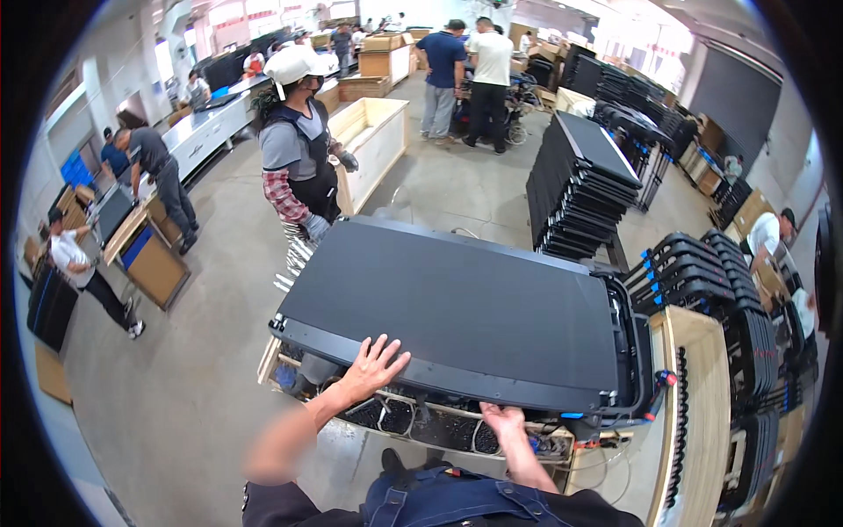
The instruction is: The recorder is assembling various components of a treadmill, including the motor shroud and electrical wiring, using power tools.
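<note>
A large flat black panel [457, 307] with a dark frame lies across an open wooden crate [694, 422]. My left hand [373, 364] rests flat with spread fingers on the panel's near edge. My right hand [502, 418] curls under the same near edge, gripping its underside. A co-worker in a white cap, grey shirt and apron stands at the far left corner, one gloved hand [316, 228] on the panel.
Stacks of similar black panels [580, 189] stand at the back right, with more black frames [694, 268] beside the crate. An empty wooden crate [373, 136] sits behind the co-worker. Other people work at benches on the left and stand at the far back.
</note>
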A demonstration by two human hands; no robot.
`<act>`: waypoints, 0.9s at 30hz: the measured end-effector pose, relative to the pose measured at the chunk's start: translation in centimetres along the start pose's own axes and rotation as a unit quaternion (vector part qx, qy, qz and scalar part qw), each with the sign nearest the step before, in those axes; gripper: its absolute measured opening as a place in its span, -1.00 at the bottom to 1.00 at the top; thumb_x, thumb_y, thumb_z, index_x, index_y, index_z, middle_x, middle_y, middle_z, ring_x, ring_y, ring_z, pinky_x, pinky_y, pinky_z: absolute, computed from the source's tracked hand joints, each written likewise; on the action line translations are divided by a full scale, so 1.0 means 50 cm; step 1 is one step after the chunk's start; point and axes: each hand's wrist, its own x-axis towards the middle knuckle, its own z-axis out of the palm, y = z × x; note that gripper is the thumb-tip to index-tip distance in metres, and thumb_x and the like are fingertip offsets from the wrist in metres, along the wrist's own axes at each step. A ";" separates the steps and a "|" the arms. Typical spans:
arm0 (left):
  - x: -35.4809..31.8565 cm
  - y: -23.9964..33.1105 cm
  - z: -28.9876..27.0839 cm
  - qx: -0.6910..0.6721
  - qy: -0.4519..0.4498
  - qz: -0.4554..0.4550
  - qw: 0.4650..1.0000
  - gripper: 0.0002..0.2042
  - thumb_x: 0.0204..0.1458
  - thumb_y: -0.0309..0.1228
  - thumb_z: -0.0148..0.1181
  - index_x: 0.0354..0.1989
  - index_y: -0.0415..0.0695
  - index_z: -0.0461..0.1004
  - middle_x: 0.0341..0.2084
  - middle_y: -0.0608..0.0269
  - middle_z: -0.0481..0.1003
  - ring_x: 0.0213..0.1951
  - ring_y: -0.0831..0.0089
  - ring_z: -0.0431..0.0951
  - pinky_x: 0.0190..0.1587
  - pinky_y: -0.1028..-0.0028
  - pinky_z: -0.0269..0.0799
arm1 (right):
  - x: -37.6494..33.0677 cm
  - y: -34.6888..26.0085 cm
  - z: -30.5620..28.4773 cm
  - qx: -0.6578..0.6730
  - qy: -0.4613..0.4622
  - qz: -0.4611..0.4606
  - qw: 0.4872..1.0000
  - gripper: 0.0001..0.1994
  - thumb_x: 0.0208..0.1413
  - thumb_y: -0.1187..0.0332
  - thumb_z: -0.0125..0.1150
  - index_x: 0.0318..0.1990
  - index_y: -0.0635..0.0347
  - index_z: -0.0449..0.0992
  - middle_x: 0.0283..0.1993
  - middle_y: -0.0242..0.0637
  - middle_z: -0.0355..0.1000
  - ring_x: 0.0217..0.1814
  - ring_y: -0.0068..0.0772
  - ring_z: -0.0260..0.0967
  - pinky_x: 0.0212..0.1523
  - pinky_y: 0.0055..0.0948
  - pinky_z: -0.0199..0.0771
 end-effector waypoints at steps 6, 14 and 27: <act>0.055 -0.007 -0.350 -0.051 0.100 0.100 0.989 -0.51 -0.05 -0.24 0.36 0.14 0.07 0.55 0.01 0.20 0.57 0.04 0.15 0.59 0.09 0.18 0.54 | -0.349 0.064 0.156 -0.120 -0.126 -0.165 0.971 -0.76 0.35 0.28 0.03 0.01 0.18 0.51 0.06 -0.27 0.55 0.11 -0.27 0.52 0.05 -0.22 0.64; 0.280 -0.170 -0.665 -0.137 0.156 0.118 0.971 -0.41 -0.37 -0.37 0.58 -0.02 -0.16 0.60 -0.24 0.04 0.63 -0.28 0.13 0.67 -0.23 0.28 0.62 | -0.394 0.085 0.262 -0.288 -0.342 -0.190 0.874 -0.83 0.39 0.38 0.01 0.02 0.21 0.41 -0.26 -0.11 0.53 -0.15 0.01 0.56 -0.01 0.05 0.65; 0.876 -0.358 -0.403 -0.060 0.104 -0.023 0.992 -0.40 0.30 0.16 -0.14 -0.22 -0.27 0.45 -0.38 -0.18 0.49 -0.26 -0.21 0.51 -0.19 0.09 0.37 | 0.413 -0.168 0.269 -0.084 -0.121 -0.170 0.974 -0.70 0.41 0.17 -0.04 -0.01 0.21 0.48 -0.23 -0.27 0.54 -0.16 -0.26 0.57 -0.15 -0.11 0.67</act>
